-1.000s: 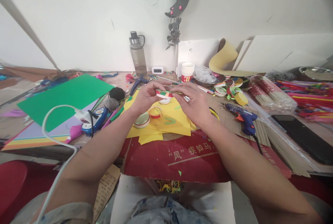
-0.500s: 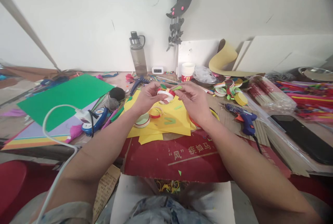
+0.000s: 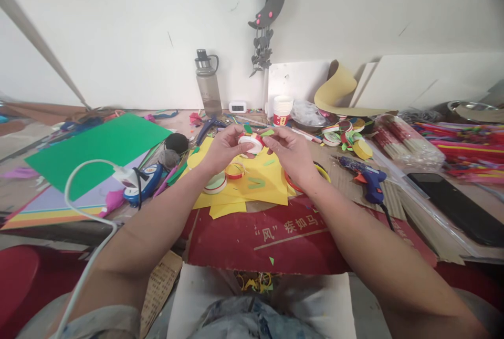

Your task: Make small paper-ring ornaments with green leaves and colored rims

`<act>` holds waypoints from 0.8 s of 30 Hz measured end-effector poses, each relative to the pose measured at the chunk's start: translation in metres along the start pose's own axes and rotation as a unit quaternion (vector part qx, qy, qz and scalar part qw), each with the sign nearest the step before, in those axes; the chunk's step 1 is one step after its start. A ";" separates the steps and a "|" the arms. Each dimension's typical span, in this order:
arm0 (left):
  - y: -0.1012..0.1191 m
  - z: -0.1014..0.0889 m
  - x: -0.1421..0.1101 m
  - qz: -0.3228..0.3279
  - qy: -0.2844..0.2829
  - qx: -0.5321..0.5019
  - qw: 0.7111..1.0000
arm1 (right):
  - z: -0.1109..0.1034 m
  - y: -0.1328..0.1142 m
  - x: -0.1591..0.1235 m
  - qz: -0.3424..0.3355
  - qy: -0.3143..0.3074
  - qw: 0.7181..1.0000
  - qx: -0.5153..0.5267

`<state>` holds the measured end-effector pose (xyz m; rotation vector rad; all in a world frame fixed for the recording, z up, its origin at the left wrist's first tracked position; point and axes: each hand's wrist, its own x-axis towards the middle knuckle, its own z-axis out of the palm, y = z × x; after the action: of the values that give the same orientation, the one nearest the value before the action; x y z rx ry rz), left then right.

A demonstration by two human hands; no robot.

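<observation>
A short round piece (image 3: 252, 143) with a white face and a red and yellow rim, like a cut-down paper cup, is held up over yellow paper (image 3: 264, 192). My left hand (image 3: 225, 147) grips its left side, thumb on the white face. At its right edge, my right hand (image 3: 290, 150) is closed with thumb and fingers together, beside a light green paper strip (image 3: 268, 133). A darker green paper piece (image 3: 248, 128) stands up from the rim. On the yellow paper lie a red and yellow ring (image 3: 235, 171), a white round piece (image 3: 216, 183) and light green paper strips (image 3: 256, 183).
A blue glue gun (image 3: 364, 175) and a black phone case (image 3: 457, 208) lie to the right. Green card (image 3: 98, 152) and a white cable (image 3: 84, 166) are at left. Behind stand a water bottle (image 3: 208, 84), a small clock (image 3: 238, 107) and stacked paper cups (image 3: 282, 109).
Both hands have tilted the round piece so its white face turns toward me. The green pieces on and beside its rim now show more plainly. Other things on the table stay put.
</observation>
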<state>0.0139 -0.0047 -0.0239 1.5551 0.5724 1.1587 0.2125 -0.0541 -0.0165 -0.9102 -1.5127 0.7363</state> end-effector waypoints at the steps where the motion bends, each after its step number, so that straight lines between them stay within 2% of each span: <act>1: 0.000 0.001 0.000 -0.003 0.003 -0.004 1.000 | 0.000 0.001 0.000 0.004 0.002 1.000 0.000; 7: -0.004 0.005 0.001 -0.032 0.025 -0.021 0.999 | 0.000 0.007 0.003 0.033 0.021 0.998 -0.041; 14: -0.005 0.007 0.001 -0.053 0.030 -0.030 0.998 | 0.001 0.004 0.002 0.066 0.010 0.998 0.023; 24: -0.005 0.010 -0.001 -0.075 0.042 -0.039 0.996 | 0.001 0.008 0.002 0.105 0.008 0.994 0.039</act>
<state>0.0232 -0.0085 -0.0284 1.3791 0.6804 1.1218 0.2125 -0.0482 -0.0220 -1.0235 -1.3777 0.9309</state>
